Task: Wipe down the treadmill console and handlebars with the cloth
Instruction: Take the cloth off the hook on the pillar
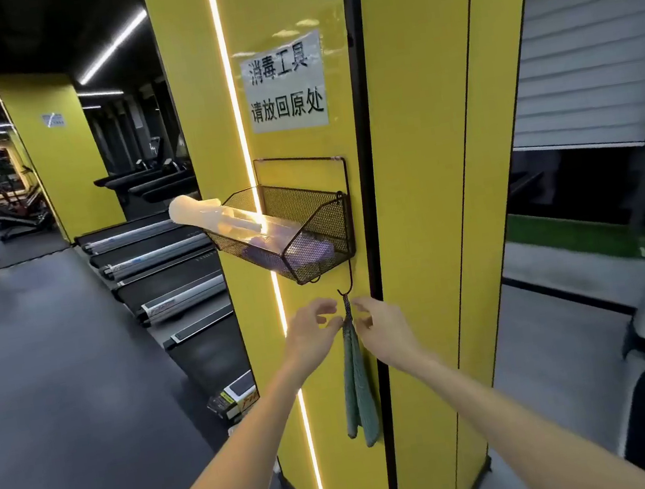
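Your left hand (312, 340) and right hand (384, 333) reach up from the bottom edge to lower centre of the head view. Fingers half-curled, either side of the neck of the green cloth (356, 385). Left thumb tip meets the fabric; you cannot tell whether either hand actually pinches it. Cloth hangs from a dark hook (345, 282) under the black mesh basket (325, 218), flat against the yellow pillar (394, 233). Basket, centre frame: pale bottle (199, 214) lying tilted, purple cloth (309, 252) at the bottom. Paper sign (284, 84) above. Treadmills (164, 263) lined up at mid left.
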{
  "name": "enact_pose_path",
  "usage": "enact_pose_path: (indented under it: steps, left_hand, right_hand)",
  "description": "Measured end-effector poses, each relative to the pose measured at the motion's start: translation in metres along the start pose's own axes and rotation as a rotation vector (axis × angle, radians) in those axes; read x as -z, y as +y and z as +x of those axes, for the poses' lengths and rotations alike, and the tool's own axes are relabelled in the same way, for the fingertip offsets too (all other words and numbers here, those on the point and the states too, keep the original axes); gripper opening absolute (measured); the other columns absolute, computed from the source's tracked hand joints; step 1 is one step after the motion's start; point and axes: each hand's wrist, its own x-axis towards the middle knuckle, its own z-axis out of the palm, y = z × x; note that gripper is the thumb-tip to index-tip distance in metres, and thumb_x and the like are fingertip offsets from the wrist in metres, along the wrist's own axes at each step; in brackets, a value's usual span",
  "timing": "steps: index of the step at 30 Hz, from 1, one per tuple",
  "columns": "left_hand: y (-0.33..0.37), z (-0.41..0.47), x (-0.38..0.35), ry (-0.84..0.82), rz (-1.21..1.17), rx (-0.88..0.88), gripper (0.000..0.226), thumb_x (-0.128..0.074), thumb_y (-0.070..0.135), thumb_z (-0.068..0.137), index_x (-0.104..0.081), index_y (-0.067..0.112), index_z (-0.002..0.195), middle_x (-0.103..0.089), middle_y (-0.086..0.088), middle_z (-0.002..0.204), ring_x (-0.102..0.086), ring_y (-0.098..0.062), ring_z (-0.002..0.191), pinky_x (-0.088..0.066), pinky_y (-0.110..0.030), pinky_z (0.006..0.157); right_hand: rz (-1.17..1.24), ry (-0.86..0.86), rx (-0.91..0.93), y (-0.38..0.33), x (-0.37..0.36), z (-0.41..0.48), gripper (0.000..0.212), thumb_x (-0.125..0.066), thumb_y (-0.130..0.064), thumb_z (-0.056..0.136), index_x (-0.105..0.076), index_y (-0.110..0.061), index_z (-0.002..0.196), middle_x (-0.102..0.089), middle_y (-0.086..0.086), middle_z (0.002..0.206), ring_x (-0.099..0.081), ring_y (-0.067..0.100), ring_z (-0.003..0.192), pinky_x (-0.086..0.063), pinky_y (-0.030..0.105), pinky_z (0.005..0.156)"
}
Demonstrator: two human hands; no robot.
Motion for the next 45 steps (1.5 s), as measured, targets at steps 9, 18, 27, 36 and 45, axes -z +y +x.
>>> enact_pose_path:
  steps: [9,18,27,36,45]
  left_hand:
    - [-0.015,0.037,-0.004,-0.105,-0.177,0.074,0.027,-0.063,0.017,0.095,-0.065,0.017,0.122,-0.068,0.004,0.113,-0.063,-0.014,0.105,-0.044,-0.023,0.087]
    - [-0.023,0.066,-0.015,-0.164,-0.098,0.020,0.021,-0.075,0.021,0.086,-0.066,0.021,0.067,-0.066,0.011,0.067,-0.059,-0.003,0.066,-0.044,-0.015,0.063]
    - [-0.004,0.059,0.025,-0.040,-0.392,0.023,0.018,-0.080,0.007,0.079,-0.069,0.019,0.072,-0.070,0.009,0.066,-0.063,0.002,0.056,-0.050,-0.013,0.059]
    - [0.007,0.025,0.006,-0.323,-0.334,-0.091,0.023,-0.063,0.028,0.095,-0.066,0.009,0.083,-0.066,-0.016,0.081,-0.057,-0.014,0.076,-0.046,-0.031,0.074]
    - [0.122,-0.010,-0.095,-0.624,-0.574,-0.256,0.015,-0.061,0.017,0.096,-0.064,0.012,0.082,-0.074,0.007,0.072,-0.065,-0.004,0.067,-0.049,-0.016,0.065]
  right_hand:
    - [-0.041,-0.033,-0.130,0.006,-0.025,0.021,0.013,-0.053,-0.010,0.092,-0.059,-0.002,0.085,-0.061,0.011,0.083,-0.056,0.027,0.078,-0.041,0.035,0.063]
    - [-0.023,-0.008,-0.322,0.031,-0.072,0.034,0.033,-0.064,-0.022,0.088,-0.043,-0.017,0.063,-0.057,0.005,0.076,-0.051,0.020,0.066,-0.034,0.023,0.059]
    - [0.112,0.109,-0.197,0.008,-0.059,0.029,0.039,-0.061,-0.015,0.092,-0.047,-0.023,0.056,-0.063,0.007,0.064,-0.065,0.025,0.063,-0.043,0.028,0.053]
    - [0.149,0.028,-0.178,0.015,-0.010,-0.004,0.021,-0.058,-0.009,0.092,-0.058,-0.013,0.071,-0.058,-0.001,0.063,-0.059,0.015,0.059,-0.052,0.040,0.065]
    - [0.009,0.078,-0.200,0.069,0.124,-0.109,0.030,-0.055,-0.029,0.096,-0.053,-0.023,0.067,-0.049,-0.006,0.066,-0.044,0.011,0.064,-0.038,0.037,0.061]
